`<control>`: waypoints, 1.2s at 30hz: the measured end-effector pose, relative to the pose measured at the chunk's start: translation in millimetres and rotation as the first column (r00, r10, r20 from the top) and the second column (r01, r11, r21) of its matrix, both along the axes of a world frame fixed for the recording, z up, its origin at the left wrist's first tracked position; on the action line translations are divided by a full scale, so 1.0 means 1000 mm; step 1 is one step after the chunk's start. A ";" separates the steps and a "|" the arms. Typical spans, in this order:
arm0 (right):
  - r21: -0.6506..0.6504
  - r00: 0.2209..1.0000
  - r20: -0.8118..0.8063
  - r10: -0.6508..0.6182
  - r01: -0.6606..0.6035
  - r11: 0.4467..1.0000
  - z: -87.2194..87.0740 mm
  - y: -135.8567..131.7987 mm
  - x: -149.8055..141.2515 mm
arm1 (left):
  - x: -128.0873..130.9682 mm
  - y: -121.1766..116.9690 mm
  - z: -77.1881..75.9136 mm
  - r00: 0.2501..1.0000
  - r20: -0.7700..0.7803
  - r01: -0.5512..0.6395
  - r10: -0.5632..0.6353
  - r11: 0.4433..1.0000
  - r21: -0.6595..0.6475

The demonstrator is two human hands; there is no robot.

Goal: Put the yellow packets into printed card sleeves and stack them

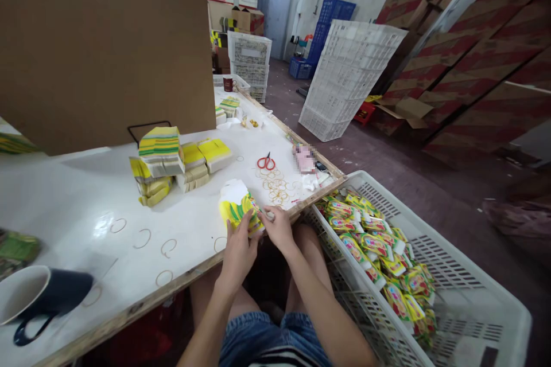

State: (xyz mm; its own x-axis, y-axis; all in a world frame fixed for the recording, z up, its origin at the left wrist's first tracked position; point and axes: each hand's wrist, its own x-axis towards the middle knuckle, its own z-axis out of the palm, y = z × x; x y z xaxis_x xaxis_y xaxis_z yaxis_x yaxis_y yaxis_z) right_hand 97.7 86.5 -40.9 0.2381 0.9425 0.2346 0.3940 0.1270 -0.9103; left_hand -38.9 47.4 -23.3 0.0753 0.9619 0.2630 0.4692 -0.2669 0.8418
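At the table's front edge lies a yellow and green printed paper carton (235, 209), its white flap toward the far side. My left hand (239, 249) is closed on its near part, thumb and fingers at the printed face. My right hand (279, 228) pinches the carton's right end, where a small whitish part shows at the fingertips. Whether one carton or a few flat ones lie under my hands, I cannot tell. Beyond them are red-handled scissors (266, 163) and a scatter of rubber bands (276, 188).
Stacks of flat cartons (160, 149) stand at the table's middle, before a large cardboard panel (107, 40). A dark blue mug (64, 292) is at the near left. On my right, a white plastic crate (469, 264) holds many filled-out cartons (374, 243). Stacked white crates (348, 77) stand beyond.
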 end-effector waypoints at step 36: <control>-0.115 0.897 -0.441 0.033 -0.093 0.989 0.047 -0.096 0.022 | 0.030 -0.021 0.023 0.719 0.695 0.251 -0.001 0.933 -0.257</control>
